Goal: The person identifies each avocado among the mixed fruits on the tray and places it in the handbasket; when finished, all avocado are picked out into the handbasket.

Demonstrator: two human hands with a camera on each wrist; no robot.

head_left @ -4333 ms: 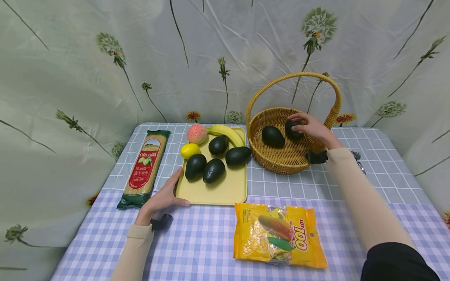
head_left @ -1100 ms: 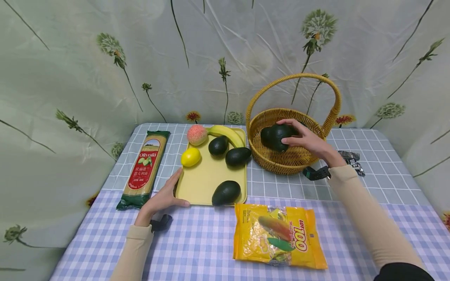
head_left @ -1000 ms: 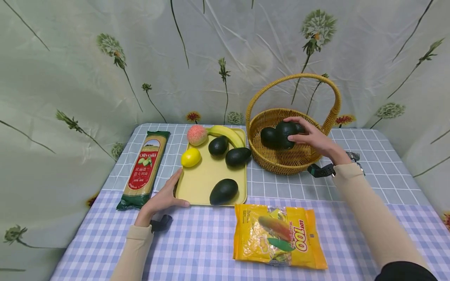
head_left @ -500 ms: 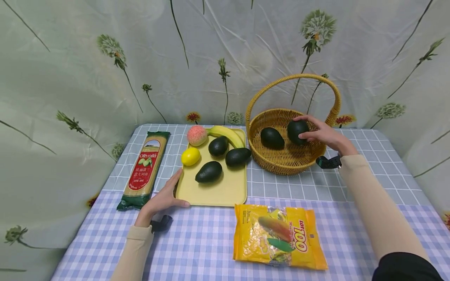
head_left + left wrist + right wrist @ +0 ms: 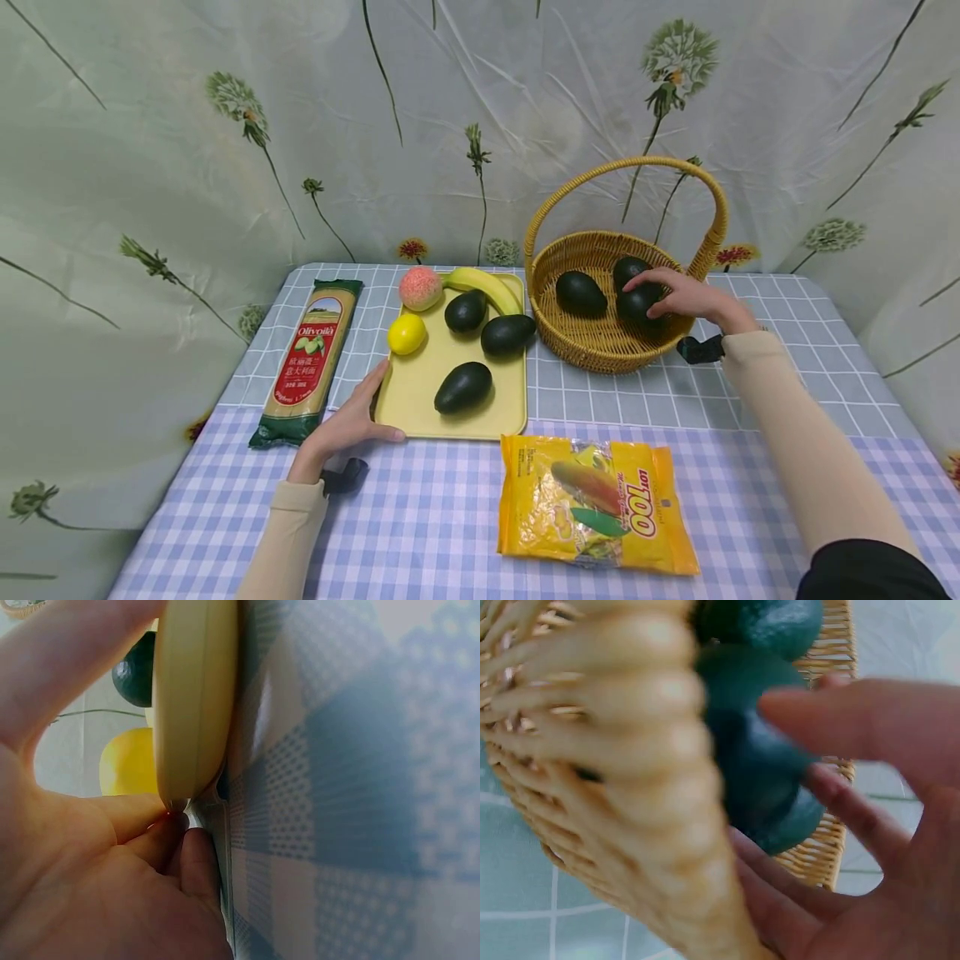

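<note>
In the head view, my left hand (image 5: pixel 351 423) braces the front left corner of the yellow tray (image 5: pixel 420 423), fingers straight along its left side and thumb at its front edge. The tray carries three avocados (image 5: pixel 462 387), a lemon (image 5: pixel 407 334), a peach (image 5: pixel 421 288) and a banana (image 5: pixel 483 287). My right hand (image 5: pixel 686 297) reaches into the wicker basket (image 5: pixel 592 357), thumb and fingers round an avocado (image 5: pixel 636 307) at its right side. Two more avocados, one at the left (image 5: pixel 581 294) and one behind (image 5: pixel 628 268), lie in the basket. In the right wrist view the held avocado (image 5: pixel 754 761) is blurred.
A spaghetti pack (image 5: pixel 311 358) lies left of the tray. A yellow candy bag (image 5: pixel 596 504) lies in front of the tray and basket. The basket's tall handle (image 5: pixel 626 162) arches above its opening. A floral cloth (image 5: pixel 450 125) hangs behind the table.
An avocado has gone from the tray into the basket; my right hand has brought it rightward and lower there. The front avocado on the tray has rolled back and forth. My left hand has stayed put.
</note>
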